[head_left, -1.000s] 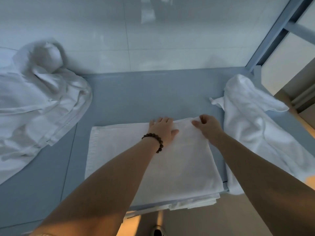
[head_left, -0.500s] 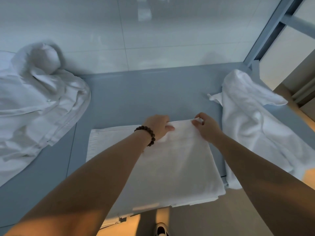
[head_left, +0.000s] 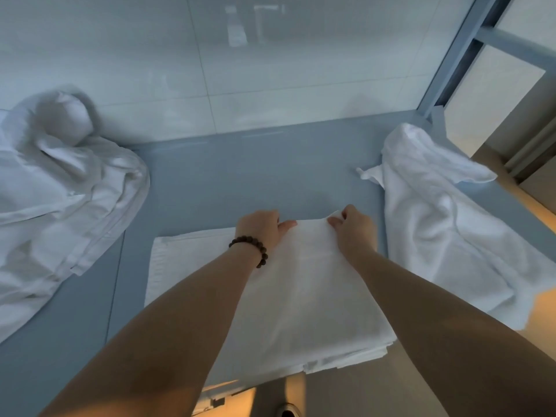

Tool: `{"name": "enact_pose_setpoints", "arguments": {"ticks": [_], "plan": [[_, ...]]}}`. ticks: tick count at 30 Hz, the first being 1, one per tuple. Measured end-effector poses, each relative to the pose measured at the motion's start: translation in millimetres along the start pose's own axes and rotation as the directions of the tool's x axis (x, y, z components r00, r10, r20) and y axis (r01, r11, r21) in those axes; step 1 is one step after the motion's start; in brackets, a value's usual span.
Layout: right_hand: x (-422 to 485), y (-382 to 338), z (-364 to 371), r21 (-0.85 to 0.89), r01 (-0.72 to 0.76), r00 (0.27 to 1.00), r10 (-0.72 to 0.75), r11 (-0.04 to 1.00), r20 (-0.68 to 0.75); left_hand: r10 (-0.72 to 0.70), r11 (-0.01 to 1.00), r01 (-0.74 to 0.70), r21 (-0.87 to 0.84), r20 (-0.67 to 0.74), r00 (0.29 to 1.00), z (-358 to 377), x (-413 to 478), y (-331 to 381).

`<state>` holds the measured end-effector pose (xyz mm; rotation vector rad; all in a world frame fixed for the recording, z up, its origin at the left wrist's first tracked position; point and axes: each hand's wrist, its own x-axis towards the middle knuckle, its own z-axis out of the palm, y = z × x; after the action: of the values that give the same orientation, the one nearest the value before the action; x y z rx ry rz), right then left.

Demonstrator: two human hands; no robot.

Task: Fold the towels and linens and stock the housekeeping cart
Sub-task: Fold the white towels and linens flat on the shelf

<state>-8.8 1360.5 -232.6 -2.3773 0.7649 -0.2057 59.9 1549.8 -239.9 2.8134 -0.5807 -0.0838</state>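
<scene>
A folded white linen lies on the blue-grey table, its near edge hanging over the table's front. My left hand, with a dark bead bracelet on the wrist, grips the linen's far edge with curled fingers. My right hand pinches the same far edge a little to the right. The edge between the hands is lifted slightly off the table. A flat layer of the linen shows to the left of my left arm.
A crumpled white sheet pile fills the table's left side. A loose white towel lies at the right, draping over the edge. A white tiled wall stands behind; a blue metal frame rises at the right corner.
Both hands have closed on the linen's far edge and drawn closer together; the left hand went from flat on the cloth to gripping it. The edge has lifted a little.
</scene>
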Motion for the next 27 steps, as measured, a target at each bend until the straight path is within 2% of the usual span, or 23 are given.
{"name": "enact_pose_setpoints", "arguments": {"ticks": [4,7,10,12,15,16,19,21,23,25,27], "plan": [[-1,2,1,0.019,-0.01,1.0,0.01,1.0,0.0,0.025,0.993,-0.033,0.112,0.071,0.997,-12,-7,-39],[-2,0,2,0.063,-0.034,0.999,0.035,0.997,-0.027,0.117,0.989,-0.128,0.07,0.144,0.983,-19,-13,-71],[-6,-2,5,0.033,-0.012,0.998,0.014,0.999,-0.054,0.171,0.985,-0.174,0.023,0.089,0.981,-24,-14,-74],[-9,1,7,0.013,-0.003,0.998,0.004,1.0,-0.063,0.112,0.993,-0.114,0.039,0.043,0.993,-24,-16,-71],[-15,-2,5,-0.01,-0.008,0.999,0.008,1.0,-0.038,0.005,0.993,-0.01,0.115,0.045,0.999,-22,-20,-64],[-19,-5,4,-0.074,0.009,0.999,-0.012,0.997,-0.037,-0.006,0.986,0.003,0.164,0.016,1.0,-23,-24,-59],[-37,-13,7,-0.398,0.207,0.964,-0.256,0.894,-0.073,0.022,0.962,0.029,0.271,-0.182,0.983,-27,-45,-49],[-58,-24,18,-0.375,0.403,0.895,-0.445,0.835,-0.03,0.091,0.969,-0.023,0.247,-0.269,0.959,-25,-66,-42],[-79,-35,36,-0.332,0.495,0.864,-0.495,0.803,0.092,0.125,0.969,-0.082,0.231,-0.178,0.976,-15,-90,-35],[-93,-41,55,-0.35,0.519,0.855,-0.464,0.78,0.232,0.059,0.978,-0.058,0.201,0.001,0.998,-3,-106,-31],[-95,-38,65,-0.383,0.521,0.851,-0.427,0.763,0.307,-0.002,0.981,-0.018,0.195,0.099,0.995,5,-108,-38]]}}
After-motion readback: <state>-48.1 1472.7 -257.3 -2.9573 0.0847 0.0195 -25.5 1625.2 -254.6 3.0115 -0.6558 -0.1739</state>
